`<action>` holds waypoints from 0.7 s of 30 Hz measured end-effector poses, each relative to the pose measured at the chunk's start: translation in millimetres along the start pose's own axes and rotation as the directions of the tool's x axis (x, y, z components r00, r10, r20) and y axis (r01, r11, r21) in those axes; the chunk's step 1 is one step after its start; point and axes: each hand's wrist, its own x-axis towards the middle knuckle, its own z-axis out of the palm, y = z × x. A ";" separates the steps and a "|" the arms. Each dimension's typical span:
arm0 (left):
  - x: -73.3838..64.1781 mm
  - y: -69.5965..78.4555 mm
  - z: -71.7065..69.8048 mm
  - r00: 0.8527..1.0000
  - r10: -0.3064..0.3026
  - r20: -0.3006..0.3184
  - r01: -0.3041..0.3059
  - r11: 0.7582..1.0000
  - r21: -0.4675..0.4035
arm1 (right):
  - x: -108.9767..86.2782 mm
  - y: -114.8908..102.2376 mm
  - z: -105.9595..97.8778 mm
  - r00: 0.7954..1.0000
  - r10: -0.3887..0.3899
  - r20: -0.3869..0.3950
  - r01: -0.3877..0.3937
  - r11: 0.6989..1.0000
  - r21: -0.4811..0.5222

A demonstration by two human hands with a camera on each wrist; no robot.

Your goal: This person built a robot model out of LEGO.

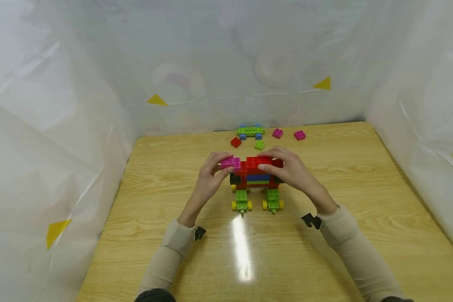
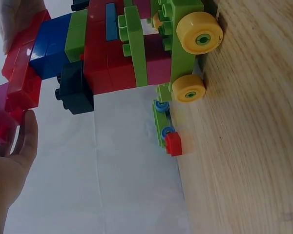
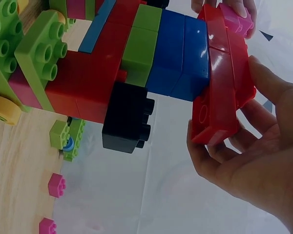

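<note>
A tall toy-brick model stands mid-table, with blue bricks, green bricks and a red body stacked upward. Black bricks jut from its sides. Below are green wheeled bases with yellow wheels. My left hand pinches a pink brick between thumb and fingers at the model's upper left, against the red top bricks. At the upper right, my right hand grips the red bricks of the top layer, thumb in front and fingers behind. The model's far side is mostly hidden.
Behind the model lie a green wheeled base with blue wheels, a red brick, a green brick and two pink bricks. White sheeting with yellow triangles encloses the wooden table at the back and sides.
</note>
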 end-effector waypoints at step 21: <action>6.8 19.8 -4.8 1.000 0.017 0.004 -0.017 0.999 0.035 | 3.3 -1.5 1.1 1.000 -0.018 -0.015 0.018 1.000 0.002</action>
